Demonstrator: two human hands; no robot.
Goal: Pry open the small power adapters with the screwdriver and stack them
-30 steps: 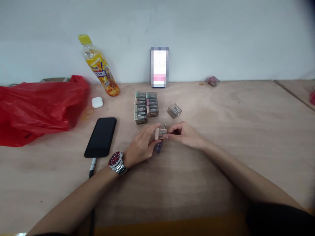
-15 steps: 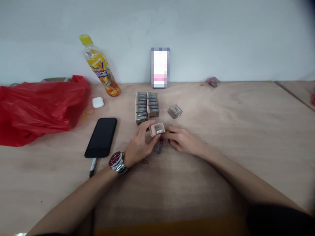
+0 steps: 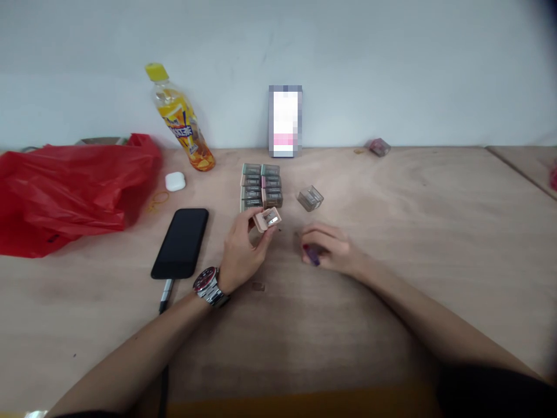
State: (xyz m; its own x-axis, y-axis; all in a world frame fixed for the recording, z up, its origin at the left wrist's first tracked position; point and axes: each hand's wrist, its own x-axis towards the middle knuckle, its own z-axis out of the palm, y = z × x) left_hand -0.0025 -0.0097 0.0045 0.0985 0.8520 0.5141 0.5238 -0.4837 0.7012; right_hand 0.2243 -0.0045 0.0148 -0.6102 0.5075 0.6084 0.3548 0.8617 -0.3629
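Note:
Between the thumb and fingers of my left hand point(image 3: 244, 249) is a pink sharpener point(image 3: 268, 219) with its metal blade facing up. My right hand point(image 3: 328, 249) is curled around a small purple screwdriver point(image 3: 311, 255) with a red end, right of the sharpener and apart from it. Just beyond my left hand, several sharpeners with smoky covers point(image 3: 272, 197) stand in two columns. A clear smoky cover point(image 3: 310, 198) lies to their right. Near my left wrist a small dark translucent piece point(image 3: 258, 287) rests on the table.
A black phone point(image 3: 180, 244) with a cable, a white case point(image 3: 175, 182) and a red bag point(image 3: 78, 197) are at the left. A bottle point(image 3: 185, 125) and a lit phone point(image 3: 285, 122) lean on the wall. A reddish piece point(image 3: 379, 147) lies at the back right.
My right hand has moved right, away from the sharpener, with the purple screwdriver. My left hand has shifted slightly left and away from me with the pink sharpener.

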